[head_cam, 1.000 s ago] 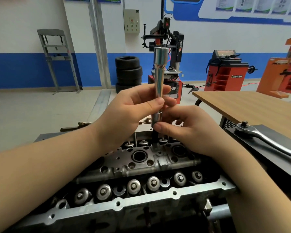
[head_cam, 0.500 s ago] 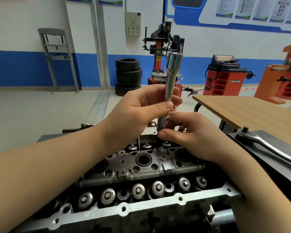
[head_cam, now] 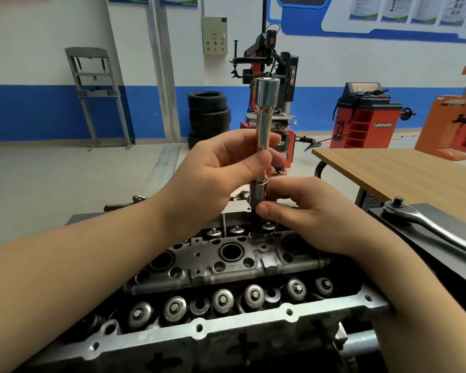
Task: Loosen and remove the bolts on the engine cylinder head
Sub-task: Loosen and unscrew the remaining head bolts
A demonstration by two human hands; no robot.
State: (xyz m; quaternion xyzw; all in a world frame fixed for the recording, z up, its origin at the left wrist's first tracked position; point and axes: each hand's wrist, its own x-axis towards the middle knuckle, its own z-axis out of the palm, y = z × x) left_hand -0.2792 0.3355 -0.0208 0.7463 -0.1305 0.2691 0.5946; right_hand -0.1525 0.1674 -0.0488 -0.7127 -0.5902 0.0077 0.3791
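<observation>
Over the head point(head_cam: 226, 267) on its stand, the left hand point(head_cam: 221, 170) grips the upright extension point(head_cam: 264, 125) mid-shaft while the right hand point(head_cam: 307, 211) pinches the socket point(head_cam: 256, 193) at its foot, above a dark bolt point(head_cam: 254, 224) rising from the head. Keeping the shaft plumb should lift the bolt out cleanly. At right, the ratchet point(head_cam: 428, 227) lies unused on a dark tray.

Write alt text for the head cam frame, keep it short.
Two hands hold an upright socket extension over an engine cylinder head: the left hand grips the shaft, the right hand pinches the socket at its lower end. A ratchet wrench lies on a dark tray to the right.
</observation>
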